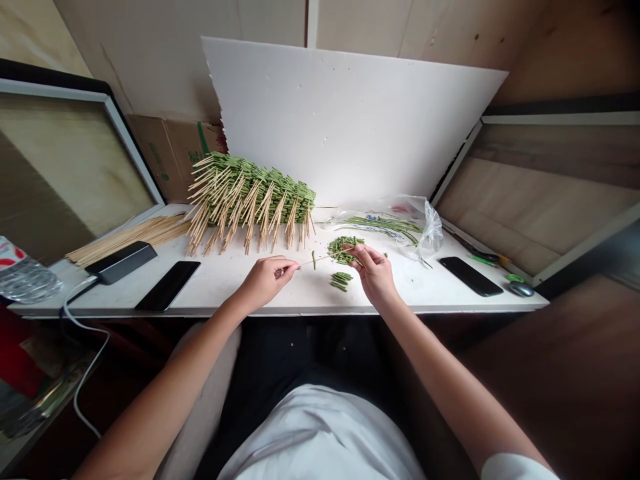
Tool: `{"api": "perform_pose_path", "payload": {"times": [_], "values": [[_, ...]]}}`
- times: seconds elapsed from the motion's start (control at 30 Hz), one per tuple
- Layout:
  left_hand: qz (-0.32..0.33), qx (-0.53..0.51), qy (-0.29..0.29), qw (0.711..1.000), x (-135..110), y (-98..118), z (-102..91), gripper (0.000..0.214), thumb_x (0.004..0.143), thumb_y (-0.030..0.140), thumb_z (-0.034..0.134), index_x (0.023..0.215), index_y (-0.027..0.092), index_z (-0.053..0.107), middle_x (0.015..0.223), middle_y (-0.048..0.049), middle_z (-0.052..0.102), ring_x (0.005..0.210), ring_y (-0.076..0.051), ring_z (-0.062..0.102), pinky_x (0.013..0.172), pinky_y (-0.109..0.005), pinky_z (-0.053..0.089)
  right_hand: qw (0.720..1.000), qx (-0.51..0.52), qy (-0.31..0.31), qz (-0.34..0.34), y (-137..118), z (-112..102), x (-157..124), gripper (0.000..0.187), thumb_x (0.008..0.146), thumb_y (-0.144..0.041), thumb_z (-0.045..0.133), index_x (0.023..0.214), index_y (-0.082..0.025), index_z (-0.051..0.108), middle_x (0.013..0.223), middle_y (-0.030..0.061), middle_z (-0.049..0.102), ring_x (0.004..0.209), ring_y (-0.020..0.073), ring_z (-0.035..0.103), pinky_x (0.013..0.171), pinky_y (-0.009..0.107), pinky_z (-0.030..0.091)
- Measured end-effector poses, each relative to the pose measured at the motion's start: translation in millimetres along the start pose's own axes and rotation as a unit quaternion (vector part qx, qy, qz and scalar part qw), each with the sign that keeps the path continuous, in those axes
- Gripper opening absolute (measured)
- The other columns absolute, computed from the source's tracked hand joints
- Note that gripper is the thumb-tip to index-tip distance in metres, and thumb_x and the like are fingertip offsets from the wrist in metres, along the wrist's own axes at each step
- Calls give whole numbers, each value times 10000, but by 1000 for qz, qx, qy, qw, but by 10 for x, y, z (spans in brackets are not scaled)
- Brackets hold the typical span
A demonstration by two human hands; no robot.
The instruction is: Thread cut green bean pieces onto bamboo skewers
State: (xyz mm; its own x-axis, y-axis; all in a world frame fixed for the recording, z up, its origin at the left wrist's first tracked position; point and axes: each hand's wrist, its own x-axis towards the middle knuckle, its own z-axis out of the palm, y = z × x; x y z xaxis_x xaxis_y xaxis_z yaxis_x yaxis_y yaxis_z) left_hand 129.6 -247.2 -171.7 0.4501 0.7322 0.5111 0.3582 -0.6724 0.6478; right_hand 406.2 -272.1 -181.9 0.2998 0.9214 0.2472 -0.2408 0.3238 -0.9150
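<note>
A thin bamboo skewer [325,257] stretches between my two hands above the front of the white table. One short piece of green stem [314,261], which looks like garlic scape, is threaded crosswise on it. My left hand [270,279] pinches the skewer's left end between thumb and fingers. At the other end, the fingers of my right hand [371,268] are closed on the skewer; whether they also grip a stem piece is hidden. Just beyond my right hand lies a heap of cut stem pieces [343,245], and a small row of pieces [341,281] sits nearer me.
Finished green skewers [250,193] are stacked at the back left, beside loose bamboo skewers [135,239]. A plastic bag [431,230] holds long green stems. Phones [168,285] [471,276], a black box [123,261], a bottle [27,277] and a mouse [521,289] lie around. A white board [350,120] stands behind.
</note>
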Motion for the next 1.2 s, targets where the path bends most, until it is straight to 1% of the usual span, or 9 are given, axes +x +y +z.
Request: {"api": "perform_pose_path", "payload": {"times": [0.17, 0.4, 0.63, 0.83, 0.9, 1.0, 1.07, 1.13, 1.2], "values": [[7, -6, 2, 1000, -23, 15, 86, 272, 1019, 341, 596, 1009, 177, 812, 960, -84, 775, 759, -174, 673, 660, -268, 488, 1000, -8, 2, -6, 35, 64, -57, 301, 795, -511, 847, 920, -242, 796, 1061, 67, 814, 1180, 293, 708, 774, 327, 610], [23, -26, 26, 999, -34, 64, 178, 268, 1018, 333, 602, 1007, 161, 808, 946, -94, 776, 752, -175, 676, 644, -264, 491, 998, -36, -44, -9, 91, 176, -174, 257, 842, -512, 809, 894, -260, 802, 1116, 57, 805, 1191, 255, 701, 838, 309, 607], [24, -31, 31, 999, -59, 150, 306, 243, 1017, 303, 606, 1019, 167, 808, 955, -89, 790, 766, -181, 698, 660, -269, 511, 995, -55, -88, 12, 216, 328, -364, 288, 828, -533, 812, 931, -265, 810, 1098, 50, 806, 1080, 246, 726, 886, 361, 607], [4, -43, 45, 998, -34, 93, 259, 256, 1016, 334, 603, 1025, 162, 793, 975, -87, 798, 798, -186, 717, 695, -264, 533, 982, -129, -133, -27, 101, 112, -129, 305, 882, -535, 760, 1064, -292, 792, 1175, 50, 787, 1083, 268, 726, 831, 383, 620], [-6, -47, 48, 998, -23, 55, 243, 282, 1021, 358, 590, 1032, 157, 787, 988, -92, 800, 785, -184, 718, 685, -263, 537, 954, -250, -145, -77, 43, -54, 9, 305, 947, -519, 683, 1111, -284, 787, 1091, 66, 804, 1041, 281, 730, 817, 401, 605], [-20, -54, 47, 997, -13, 2, 240, 303, 1015, 382, 590, 1031, 148, 781, 1019, -107, 803, 829, -198, 737, 710, -270, 557, 847, -475, -181, -156, 20, -300, 173, 232, 963, -418, 668, 1026, -251, 816, 1034, 93, 807, 1026, 329, 697, 864, 466, 564], [-25, -57, 44, 997, -9, -27, 247, 303, 1012, 384, 593, 1029, 146, 779, 1036, -112, 803, 876, -210, 749, 747, -278, 573, 786, -554, -209, -179, 43, -417, 229, 205, 966, -353, 656, 983, -233, 822, 977, 99, 806, 993, 334, 683, 911, 488, 532], [-27, -54, 43, 997, -7, -54, 255, 300, 1009, 383, 594, 1025, 148, 780, 1037, -112, 804, 889, -215, 754, 762, -282, 581, 757, -583, -236, -175, 73, -480, 247, 188, 960, -336, 663, 954, -233, 821, 946, 91, 804, 975, 322, 676, 900, 459, 522], [-27, -50, 43, 997, -8, -79, 262, 298, 1008, 383, 595, 1021, 150, 781, 1035, -110, 805, 890, -216, 756, 767, -283, 586, 752, -585, -262, -156, 96, -497, 242, 164, 935, -360, 699, 916, -248, 817, 923, 72, 800, 945, 296, 675, 843, 407, 522]]}}
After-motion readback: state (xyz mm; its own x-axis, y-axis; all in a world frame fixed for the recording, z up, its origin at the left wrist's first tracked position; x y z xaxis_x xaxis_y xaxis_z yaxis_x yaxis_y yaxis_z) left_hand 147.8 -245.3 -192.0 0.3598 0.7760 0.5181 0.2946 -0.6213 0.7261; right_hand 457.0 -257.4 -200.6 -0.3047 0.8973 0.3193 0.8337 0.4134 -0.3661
